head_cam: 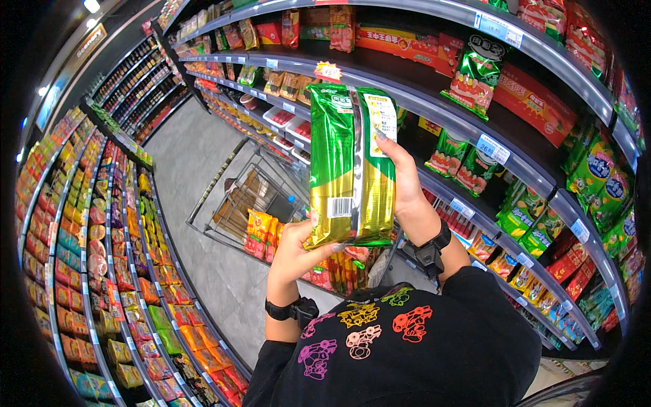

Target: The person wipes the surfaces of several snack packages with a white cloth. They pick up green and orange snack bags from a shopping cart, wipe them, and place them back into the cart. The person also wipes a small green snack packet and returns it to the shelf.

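A green and gold foil food package (333, 168) is held up between both hands, its back with a seam, a white printed label and a barcode facing me. My left hand (295, 246) grips its lower left corner, the thumb along the bottom edge. My right hand (404, 178) holds the right side, with the thumb on the face near the white label. Behind and below the package stands a wire shopping cart (213, 203) holding orange and red sausage packs (262, 236), a brown item and other goods, partly hidden by my hands.
Curved store shelves (407, 96) with sausage packets and red boxes rise at the front and right. One green packet (475, 76) overhangs a shelf edge. Low shelves of colourful snack packets (137, 285) line the left, with grey floor (188, 147) between.
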`<action>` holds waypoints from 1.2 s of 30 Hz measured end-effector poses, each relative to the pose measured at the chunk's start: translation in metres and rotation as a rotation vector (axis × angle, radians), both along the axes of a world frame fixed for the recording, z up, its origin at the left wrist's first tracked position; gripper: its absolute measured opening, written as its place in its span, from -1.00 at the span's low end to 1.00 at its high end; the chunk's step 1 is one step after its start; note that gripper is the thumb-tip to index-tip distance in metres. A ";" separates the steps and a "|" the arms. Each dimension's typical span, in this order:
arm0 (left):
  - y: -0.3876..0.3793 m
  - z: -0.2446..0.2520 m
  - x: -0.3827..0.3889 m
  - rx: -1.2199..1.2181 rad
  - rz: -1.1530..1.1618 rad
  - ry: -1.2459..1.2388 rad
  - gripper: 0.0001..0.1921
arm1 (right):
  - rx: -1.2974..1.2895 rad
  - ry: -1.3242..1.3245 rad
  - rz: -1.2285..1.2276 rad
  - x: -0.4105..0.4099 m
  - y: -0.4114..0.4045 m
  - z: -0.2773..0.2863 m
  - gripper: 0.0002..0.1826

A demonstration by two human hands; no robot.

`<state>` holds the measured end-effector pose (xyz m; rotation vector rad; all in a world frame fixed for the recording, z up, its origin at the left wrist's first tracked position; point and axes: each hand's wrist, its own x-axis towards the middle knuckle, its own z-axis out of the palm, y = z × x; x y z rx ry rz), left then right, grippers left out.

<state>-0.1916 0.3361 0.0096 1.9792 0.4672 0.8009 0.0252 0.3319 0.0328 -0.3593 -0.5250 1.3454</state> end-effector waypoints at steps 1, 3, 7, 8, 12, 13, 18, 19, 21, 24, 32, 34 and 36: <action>0.000 0.000 0.000 -0.010 0.001 -0.005 -0.79 | -0.006 0.000 -0.004 0.000 0.001 0.000 -0.66; 0.000 -0.001 0.000 -0.002 0.010 -0.009 -0.78 | -0.008 -0.005 -0.023 -0.001 0.002 -0.002 -0.66; 0.003 -0.005 0.000 0.046 0.056 -0.016 -0.77 | 0.006 -0.010 -0.040 -0.002 0.004 -0.005 -0.66; 0.003 -0.006 -0.001 0.052 0.062 -0.019 -0.76 | 0.006 -0.013 -0.038 -0.002 0.005 -0.006 -0.66; 0.005 -0.008 -0.006 0.035 0.077 0.023 -0.71 | -0.005 -0.033 -0.025 -0.002 0.006 -0.006 -0.66; 0.004 -0.009 -0.007 0.012 0.086 0.005 -0.71 | -0.035 -0.039 -0.030 -0.003 0.006 -0.006 -0.66; 0.004 -0.019 -0.002 -0.133 0.169 -0.186 -0.74 | 0.018 -0.151 -0.143 -0.006 0.000 -0.007 -0.67; 0.006 -0.020 -0.002 -0.070 0.218 -0.136 -0.75 | 0.081 -0.167 -0.158 -0.007 -0.001 -0.007 -0.67; 0.010 -0.023 -0.001 0.037 0.304 -0.023 -0.77 | 0.072 -0.225 -0.198 -0.008 -0.002 -0.007 -0.68; 0.010 -0.028 0.007 -0.025 0.358 -0.082 -0.75 | 0.121 -0.277 -0.236 -0.011 -0.003 -0.008 -0.67; -0.003 -0.019 0.015 -0.025 0.388 -0.105 -0.70 | 0.103 -0.269 -0.203 -0.015 -0.004 -0.011 -0.71; -0.002 -0.019 0.015 -0.012 0.393 -0.089 -0.68 | 0.078 -0.248 -0.196 -0.017 -0.004 -0.011 -0.72; -0.002 -0.020 0.015 -0.033 0.376 -0.087 -0.66 | 0.040 -0.228 -0.208 -0.019 -0.002 -0.011 -0.72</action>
